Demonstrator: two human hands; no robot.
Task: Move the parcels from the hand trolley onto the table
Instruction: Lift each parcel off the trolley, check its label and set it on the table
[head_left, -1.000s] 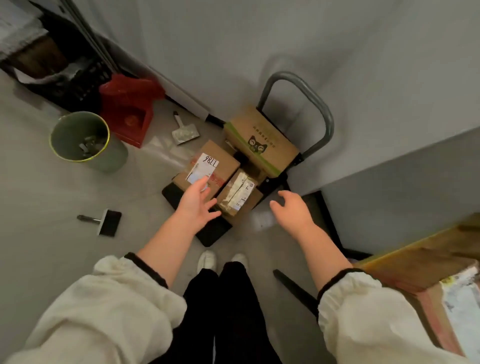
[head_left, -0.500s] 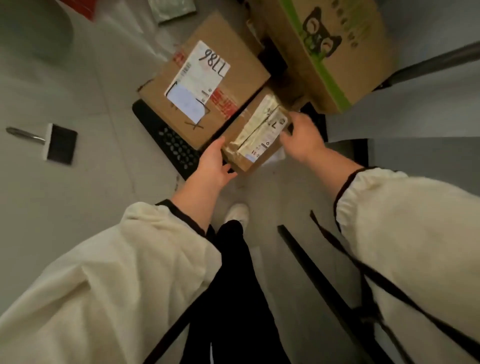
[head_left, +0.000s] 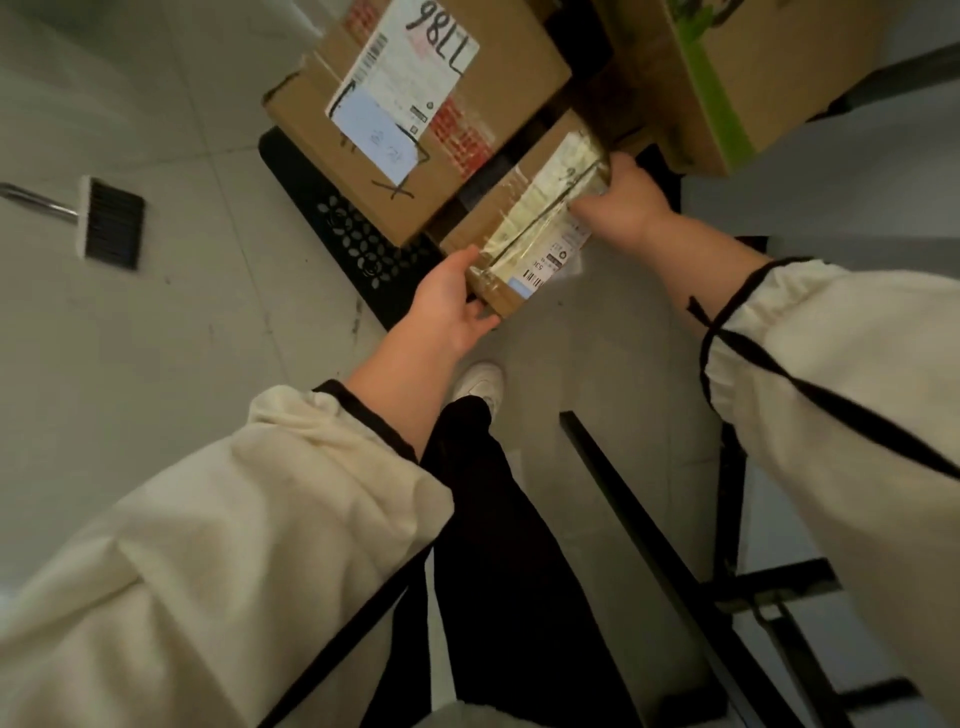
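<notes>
Parcels of brown cardboard sit together on the hand trolley (head_left: 353, 239) ahead of the person. Nearest the camera are loose cream sleeves (head_left: 234, 545) with dark cuffs, black trousers (head_left: 509, 545) and a white shoe (head_left: 480, 382). Black metal bars (head_left: 649, 545) cross the lower right.

Beyond them the left hand (head_left: 447, 306) grips the near corner of the small parcel (head_left: 530, 228), thumb on top and fingers curled under. The right hand (head_left: 621, 205) holds the far end, fingers wrapped over the edge. This oblong box is bound in glossy, wrinkled clear tape over a white label, and it overhangs the front edge of the trolley's black perforated platform. Whether it is lifted clear cannot be told.

Just behind it lies the large parcel (head_left: 415, 104), flat-topped, with a white label and handwritten digits. To the right stands a third box (head_left: 753, 78) bearing a green stripe.

The floor (head_left: 156, 338) is smooth, pale grey tile. A black-bristled brush (head_left: 109, 221) with a metal handle lies on it, well to the left.
</notes>
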